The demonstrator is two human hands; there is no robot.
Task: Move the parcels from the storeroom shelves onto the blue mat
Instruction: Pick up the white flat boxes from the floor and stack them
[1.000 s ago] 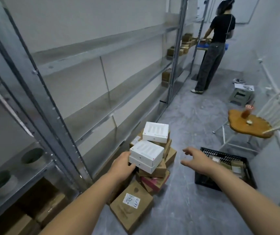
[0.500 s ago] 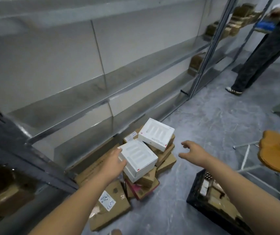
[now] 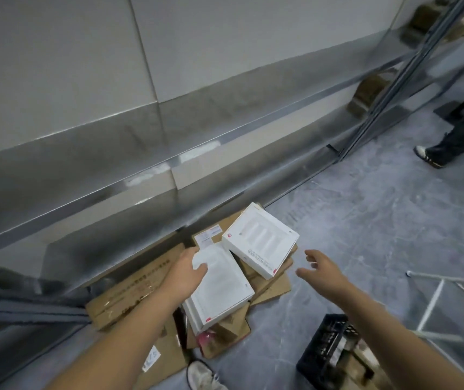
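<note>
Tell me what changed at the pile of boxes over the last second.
The left hand slid from the side of the near white box to its far corner and now grips it, thumb on top. The right hand stayed open beside the pile, touching nothing. The far white box and the brown boxes have not visibly shifted.
</note>
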